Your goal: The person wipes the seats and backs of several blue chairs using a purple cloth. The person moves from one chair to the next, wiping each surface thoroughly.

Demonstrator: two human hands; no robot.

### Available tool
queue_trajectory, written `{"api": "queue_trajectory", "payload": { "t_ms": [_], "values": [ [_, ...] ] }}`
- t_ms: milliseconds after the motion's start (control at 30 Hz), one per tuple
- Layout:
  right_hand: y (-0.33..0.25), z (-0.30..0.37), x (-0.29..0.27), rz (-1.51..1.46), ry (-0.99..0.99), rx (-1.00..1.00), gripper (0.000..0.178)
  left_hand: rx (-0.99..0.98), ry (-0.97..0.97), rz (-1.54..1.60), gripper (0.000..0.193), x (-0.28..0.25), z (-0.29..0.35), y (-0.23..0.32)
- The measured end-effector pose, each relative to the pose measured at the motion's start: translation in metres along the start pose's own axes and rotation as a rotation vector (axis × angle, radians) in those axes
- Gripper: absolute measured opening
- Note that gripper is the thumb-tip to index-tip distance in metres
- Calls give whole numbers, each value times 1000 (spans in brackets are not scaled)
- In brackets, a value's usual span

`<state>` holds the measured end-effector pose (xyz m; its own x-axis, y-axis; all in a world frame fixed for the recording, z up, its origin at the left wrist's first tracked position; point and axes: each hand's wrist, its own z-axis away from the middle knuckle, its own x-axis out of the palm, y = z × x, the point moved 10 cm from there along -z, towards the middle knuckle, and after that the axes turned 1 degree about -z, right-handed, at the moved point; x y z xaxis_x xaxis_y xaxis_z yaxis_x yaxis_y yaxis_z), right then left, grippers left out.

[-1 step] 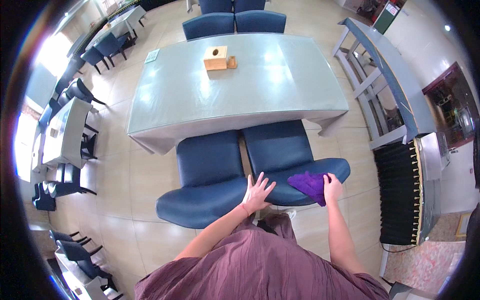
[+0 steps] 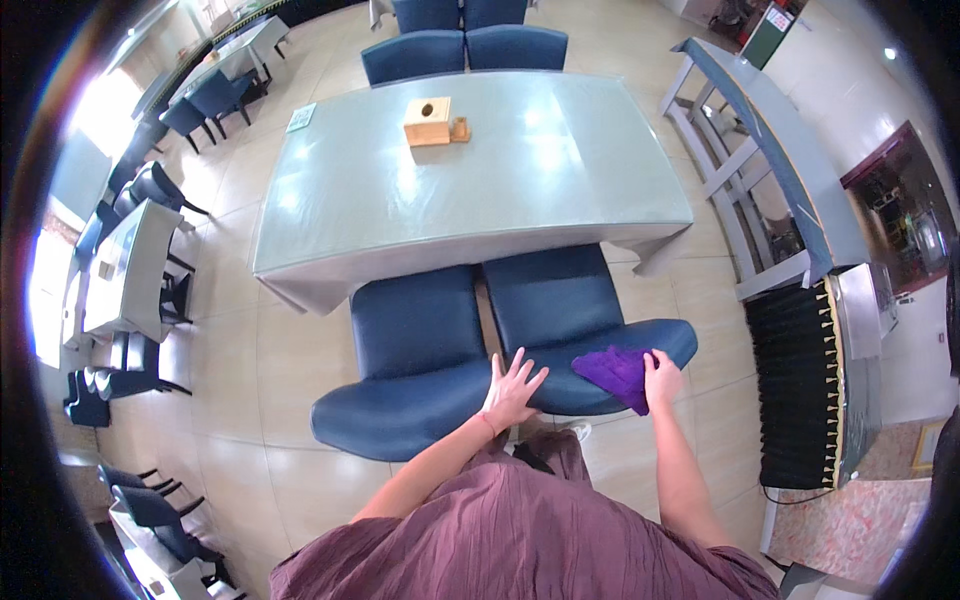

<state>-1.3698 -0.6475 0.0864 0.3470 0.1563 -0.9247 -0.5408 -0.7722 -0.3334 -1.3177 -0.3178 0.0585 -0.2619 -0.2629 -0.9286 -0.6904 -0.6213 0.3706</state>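
Two dark blue padded chairs stand side by side before me, the left chair [image 2: 415, 325] and the right chair [image 2: 555, 290]. My left hand [image 2: 512, 392] is open with fingers spread, at the inner end of the right chair's backrest, where the two backs meet. Toward the outer end of that same backrest, my right hand [image 2: 662, 382] is closed on the edge of a purple cloth [image 2: 612, 375]. The cloth lies bunched against the blue backrest, its free part pointing left. Some of the right fingers are hidden behind the cloth.
Beyond the seats is a table [image 2: 480, 190] with a pale cover, bearing a wooden tissue box [image 2: 428, 122], a small wooden holder [image 2: 460, 130] and a pale green card [image 2: 301, 117]. A grey railed frame [image 2: 740, 160] and a black pleated skirt [image 2: 795, 390] stand right. More tables and chairs line the left.
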Motion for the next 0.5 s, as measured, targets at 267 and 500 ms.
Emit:
{"api": "queue_trajectory", "payload": {
  "t_ms": [267,500],
  "values": [
    [-5,29,7,-31,12,95,23,-32,-56,-3,101,-6,17,-14],
    [-6,31,5,-49,37,121,20,-327,-100,-59,117,-11,41,-50]
  ]
}}
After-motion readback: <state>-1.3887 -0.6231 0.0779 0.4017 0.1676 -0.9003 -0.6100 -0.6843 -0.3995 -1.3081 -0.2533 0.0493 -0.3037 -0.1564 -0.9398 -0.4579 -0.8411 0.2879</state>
